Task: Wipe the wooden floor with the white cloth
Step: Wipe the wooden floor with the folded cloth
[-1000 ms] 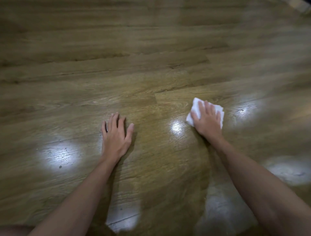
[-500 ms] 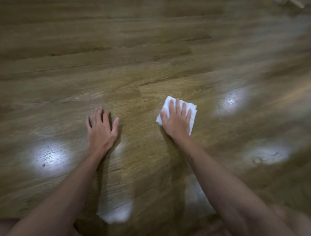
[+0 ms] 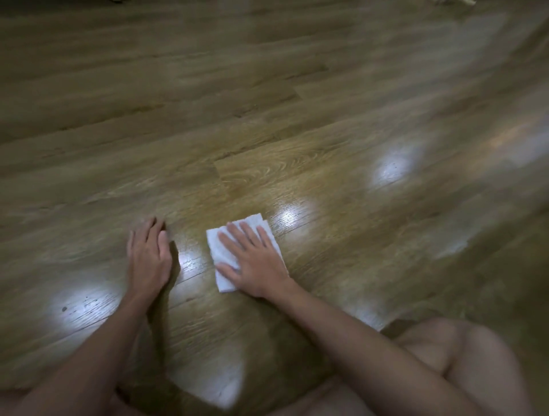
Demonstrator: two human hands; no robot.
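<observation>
A folded white cloth (image 3: 221,246) lies flat on the glossy wooden floor (image 3: 297,166), a little below the middle of the head view. My right hand (image 3: 255,261) presses down on the cloth with its fingers spread, covering most of it; its left and bottom edges show. My left hand (image 3: 148,255) rests palm down on the bare boards just left of the cloth, fingers together, holding nothing. A narrow strip of floor separates the two hands.
My bare knee (image 3: 463,350) is bent at the lower right. Bright light reflections mark the planks (image 3: 392,169), and a few dark specks (image 3: 64,308) sit in the glare at the lower left. Something pale lies at the top right edge (image 3: 457,2).
My right hand has slid the cloth leftward across the boards, toward my left hand. The left hand stays planted. The view has shifted, and my knee has come into sight.
</observation>
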